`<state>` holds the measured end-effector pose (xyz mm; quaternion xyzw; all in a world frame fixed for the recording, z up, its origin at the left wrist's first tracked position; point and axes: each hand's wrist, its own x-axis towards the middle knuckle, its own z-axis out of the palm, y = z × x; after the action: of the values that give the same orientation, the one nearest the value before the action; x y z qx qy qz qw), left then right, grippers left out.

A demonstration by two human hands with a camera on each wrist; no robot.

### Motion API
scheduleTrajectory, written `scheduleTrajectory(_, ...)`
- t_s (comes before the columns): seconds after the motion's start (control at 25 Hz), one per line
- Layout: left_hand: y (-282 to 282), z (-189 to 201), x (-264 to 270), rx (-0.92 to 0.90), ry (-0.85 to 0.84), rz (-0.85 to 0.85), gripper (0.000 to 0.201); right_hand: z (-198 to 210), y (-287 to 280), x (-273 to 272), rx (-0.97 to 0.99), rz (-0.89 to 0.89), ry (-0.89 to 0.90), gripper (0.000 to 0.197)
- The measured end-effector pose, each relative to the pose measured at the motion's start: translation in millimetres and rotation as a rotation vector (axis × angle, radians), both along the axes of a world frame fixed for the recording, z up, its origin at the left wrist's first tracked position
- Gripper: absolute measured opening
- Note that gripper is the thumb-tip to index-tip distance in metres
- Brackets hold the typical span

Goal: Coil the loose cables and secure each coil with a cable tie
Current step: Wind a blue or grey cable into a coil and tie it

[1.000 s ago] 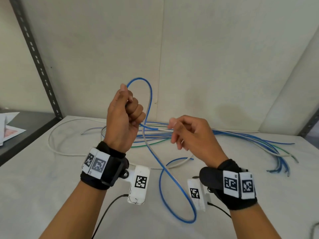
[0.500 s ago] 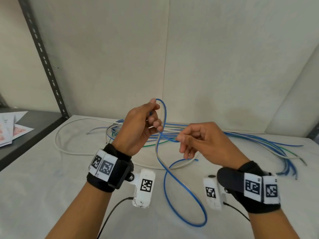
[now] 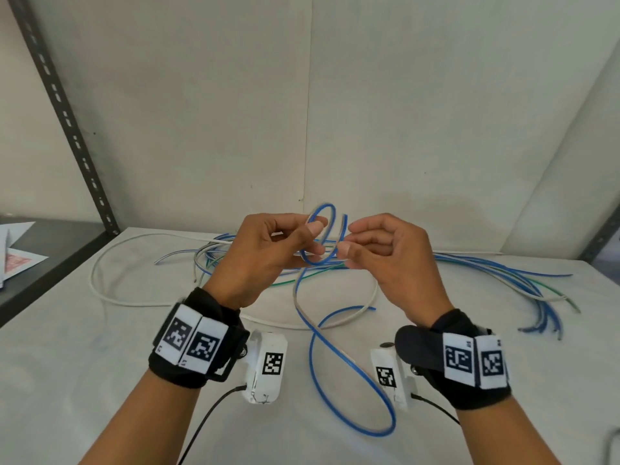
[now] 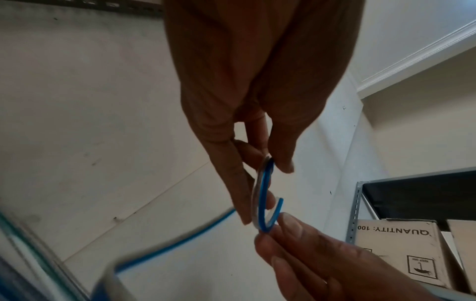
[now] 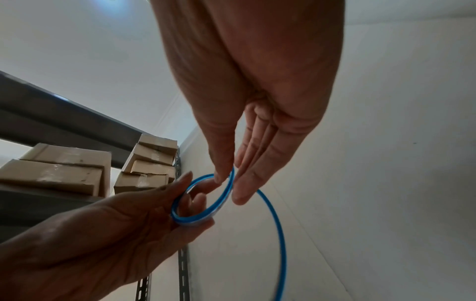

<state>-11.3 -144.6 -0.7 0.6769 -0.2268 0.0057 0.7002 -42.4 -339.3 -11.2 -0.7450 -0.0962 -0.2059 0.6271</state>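
Blue cable now wound into a small tight loop between your hands, left hand pinching it, right hand pinching its end, tail trailing onto the surface, hands closer together than before.

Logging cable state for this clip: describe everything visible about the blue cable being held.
The blue cable is thin, flexible and plastic-sheathed. Its end is wound into a small coil, held upright above the table, pinched by the left hand and right hand. The slack hangs down, looping loosely over the white tabletop.
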Motion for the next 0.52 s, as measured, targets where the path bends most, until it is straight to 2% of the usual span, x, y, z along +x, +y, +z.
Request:
scheduleTrajectory(0.2,5.2,4.2,-3.3,-0.009,-0.027,0.025,0.027,-1.4,10.5,-3.2,-0.042,-0.064,-0.094,0.019)
scheduleTrajectory(0.32,5.3,5.6,-4.0,-0.007,-0.024,0.038,0.020,-3.0,17.6,-5.2,-0.177,-0.129,-0.168,0.019)
scheduleTrajectory(0.52,1.7,3.5,-4.7,0.007,-0.027,0.026,0.020,-9.3,20.2,-4.7,-0.374,-0.249,-0.358,0.023)
